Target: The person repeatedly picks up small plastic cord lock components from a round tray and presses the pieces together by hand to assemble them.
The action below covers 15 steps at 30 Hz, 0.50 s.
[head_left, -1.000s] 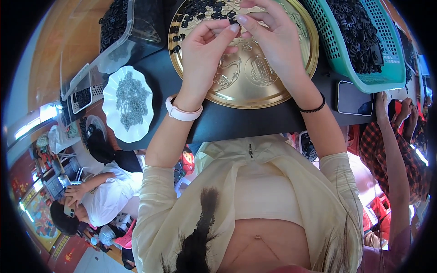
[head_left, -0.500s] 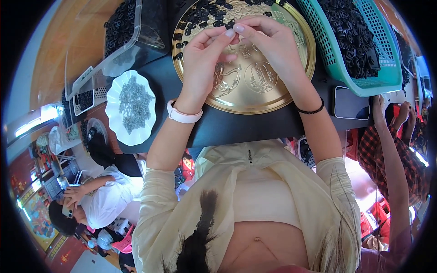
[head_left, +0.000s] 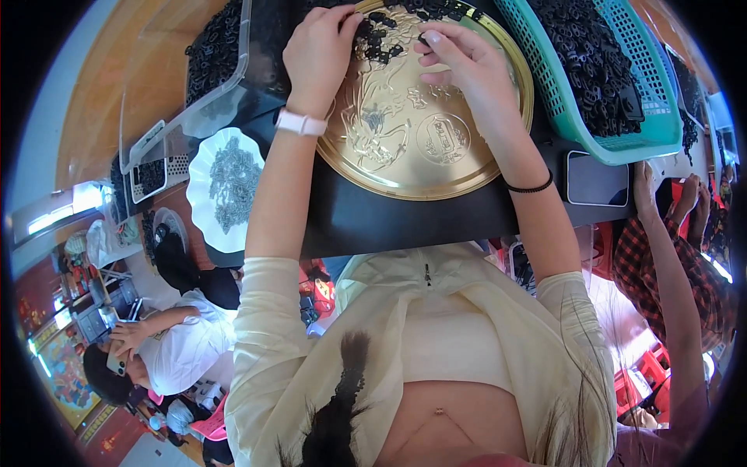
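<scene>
A round gold tray with an embossed pattern lies on a black table. Small black pieces are heaped at its far side. My left hand, with a white watch on the wrist, curls its fingers down into that heap; what the fingers hold is hidden. My right hand, a black band on its wrist, rests over the tray with fingers spread, and its fingertip touches a black piece at the heap's edge.
A teal basket full of black pieces sits right of the tray, with a phone beside it. On the left stand a clear bin of black pieces and a white scalloped plate of grey metal bits. Another person's plaid-sleeved arm reaches in at the right.
My hands were together, pinching something small over the tray. They have moved apart, and both now reach to the black pieces at the far side.
</scene>
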Each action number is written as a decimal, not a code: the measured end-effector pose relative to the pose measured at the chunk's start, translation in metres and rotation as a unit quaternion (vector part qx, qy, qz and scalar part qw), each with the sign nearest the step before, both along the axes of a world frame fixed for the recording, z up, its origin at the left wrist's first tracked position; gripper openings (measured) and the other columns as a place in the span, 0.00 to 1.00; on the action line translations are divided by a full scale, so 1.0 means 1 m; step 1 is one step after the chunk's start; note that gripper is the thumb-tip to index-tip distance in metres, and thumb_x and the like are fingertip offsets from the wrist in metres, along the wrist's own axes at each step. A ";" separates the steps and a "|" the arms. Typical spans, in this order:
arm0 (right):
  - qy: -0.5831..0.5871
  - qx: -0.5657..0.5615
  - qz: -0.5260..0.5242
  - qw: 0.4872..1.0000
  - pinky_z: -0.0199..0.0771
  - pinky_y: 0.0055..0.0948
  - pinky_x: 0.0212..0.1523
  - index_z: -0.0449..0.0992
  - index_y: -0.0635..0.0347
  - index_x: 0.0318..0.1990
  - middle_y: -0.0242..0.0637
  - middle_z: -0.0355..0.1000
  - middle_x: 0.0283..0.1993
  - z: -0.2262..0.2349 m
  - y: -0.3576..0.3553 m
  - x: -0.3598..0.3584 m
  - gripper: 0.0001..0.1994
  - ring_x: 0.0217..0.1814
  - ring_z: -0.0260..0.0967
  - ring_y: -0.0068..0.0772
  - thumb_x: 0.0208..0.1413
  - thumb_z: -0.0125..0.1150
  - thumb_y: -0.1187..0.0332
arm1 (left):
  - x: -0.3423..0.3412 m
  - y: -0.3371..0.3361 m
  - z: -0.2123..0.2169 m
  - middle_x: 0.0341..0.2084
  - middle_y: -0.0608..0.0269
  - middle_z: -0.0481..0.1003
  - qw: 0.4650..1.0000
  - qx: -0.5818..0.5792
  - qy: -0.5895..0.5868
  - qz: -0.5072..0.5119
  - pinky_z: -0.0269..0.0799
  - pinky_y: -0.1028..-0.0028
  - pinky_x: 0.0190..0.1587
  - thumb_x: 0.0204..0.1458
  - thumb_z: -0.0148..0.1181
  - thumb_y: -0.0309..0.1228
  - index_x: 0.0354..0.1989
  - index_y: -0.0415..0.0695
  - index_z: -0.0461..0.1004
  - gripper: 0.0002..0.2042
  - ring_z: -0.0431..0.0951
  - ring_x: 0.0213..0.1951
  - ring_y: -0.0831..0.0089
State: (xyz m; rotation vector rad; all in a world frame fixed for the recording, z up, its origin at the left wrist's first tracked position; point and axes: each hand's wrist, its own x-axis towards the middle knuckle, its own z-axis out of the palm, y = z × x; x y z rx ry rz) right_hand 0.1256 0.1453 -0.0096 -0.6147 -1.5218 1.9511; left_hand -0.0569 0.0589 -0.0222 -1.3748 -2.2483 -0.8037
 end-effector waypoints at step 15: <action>0.018 0.101 0.006 0.995 0.74 0.20 0.39 0.72 0.63 0.45 0.32 0.71 0.39 0.008 -0.003 0.004 0.11 0.40 0.70 0.21 0.57 0.55 0.68 | 0.044 -0.037 0.038 0.37 0.59 0.77 0.717 0.117 -0.659 -0.193 0.71 0.84 0.28 0.57 0.52 0.36 0.49 0.42 0.71 0.15 0.77 0.31 0.80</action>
